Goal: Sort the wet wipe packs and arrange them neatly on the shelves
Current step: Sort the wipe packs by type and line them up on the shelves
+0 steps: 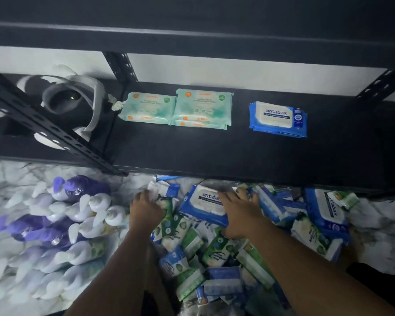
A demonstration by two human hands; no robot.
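A heap of wet wipe packs (214,252), blue and green-white, lies on the floor below a black shelf (192,151). On the shelf sit mint-green packs (176,108) side by side, one of them on a stack, and one blue antabax pack (278,118) to their right. My right hand (240,213) grips the right end of a blue antabax pack (205,201) on top of the heap. My left hand (145,209) reaches into the left edge of the heap, its fingers curled among green-white packs; what they hold is hidden.
Purple and white bottles (55,224) lie piled on the floor at the left. A black perforated shelf post (43,124) slants across the left, with white and grey items (78,99) behind it. Another post (383,85) stands at the right. An upper shelf beam (192,39) runs overhead.
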